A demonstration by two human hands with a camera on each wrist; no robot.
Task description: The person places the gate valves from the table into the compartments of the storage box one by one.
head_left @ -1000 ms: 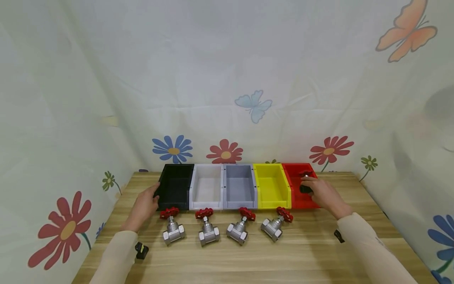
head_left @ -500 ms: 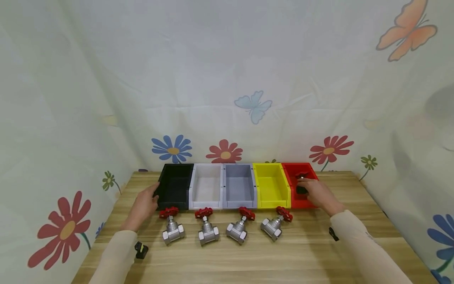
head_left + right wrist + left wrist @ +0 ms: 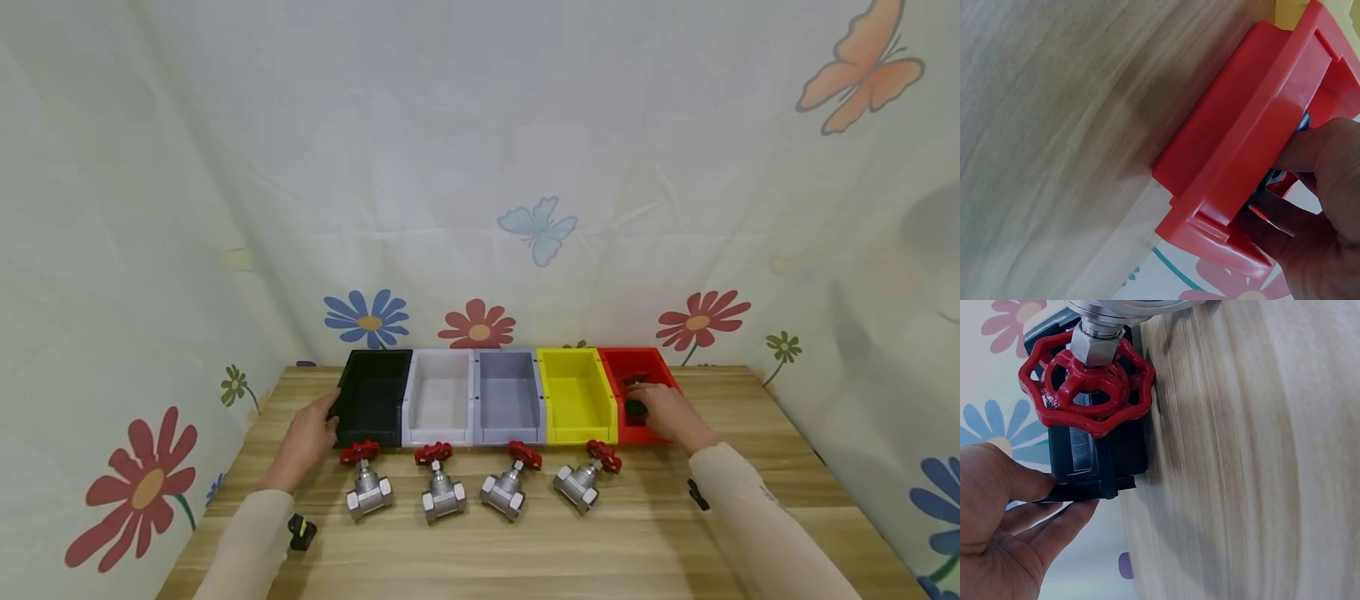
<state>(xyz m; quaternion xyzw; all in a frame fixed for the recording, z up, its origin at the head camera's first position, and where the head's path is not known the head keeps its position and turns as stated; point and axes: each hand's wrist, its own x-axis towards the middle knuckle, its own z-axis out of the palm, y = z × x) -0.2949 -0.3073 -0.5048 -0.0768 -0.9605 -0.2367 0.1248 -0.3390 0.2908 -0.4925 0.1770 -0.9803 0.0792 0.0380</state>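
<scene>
My left hand (image 3: pixel 310 433) pinches the side wall of the black bin (image 3: pixel 1079 490), thumb on one face and fingers on the other. Over in the red bin (image 3: pixel 645 435), my right hand (image 3: pixel 667 412) grips a dark-bodied valve (image 3: pixel 636 408) with a red handwheel. The right wrist view shows thumb and fingers (image 3: pixel 1300 153) reaching over the red wall, with dark bits of the valve (image 3: pixel 1266 184) between them; most of it is hidden. A silver valve with a red handwheel (image 3: pixel 1088 394) stands before the black bin, close to my left hand.
White (image 3: pixel 438 435), grey (image 3: pixel 510 434) and yellow bins (image 3: pixel 581 433) stand side by side between the black and red ones. Several silver valves with red handwheels, one of them a valve (image 3: pixel 502 492) before the grey bin, lie in a row on the wooden table (image 3: pixel 480 558). A flowered curtain hangs behind.
My right hand has shifted a little to the left and lower inside the red bin, taking the dark-bodied valve with it. The left hand keeps its place on the black bin.
</scene>
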